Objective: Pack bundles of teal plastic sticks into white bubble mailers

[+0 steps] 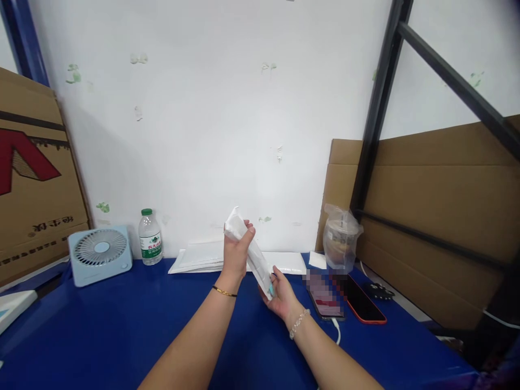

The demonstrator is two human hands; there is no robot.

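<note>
Both of my hands hold one long white padded packet (252, 254) tilted in the air above the blue table (122, 330). My left hand (236, 246) is closed round its upper end, thumb on top. My right hand (280, 295) is closed round its lower end, fingers curled under it. A gold bracelet sits on my left wrist and a bead bracelet on my right wrist. Behind the packet a stack of flat white mailers (203, 257) lies against the wall.
A small blue desk fan (100, 253) and a water bottle (150, 237) stand at the back left. A plastic cup in a bag (340, 238), two phones (345, 300) and cardboard sheets (439, 216) are on the right. A cardboard box (32, 179) stands far left.
</note>
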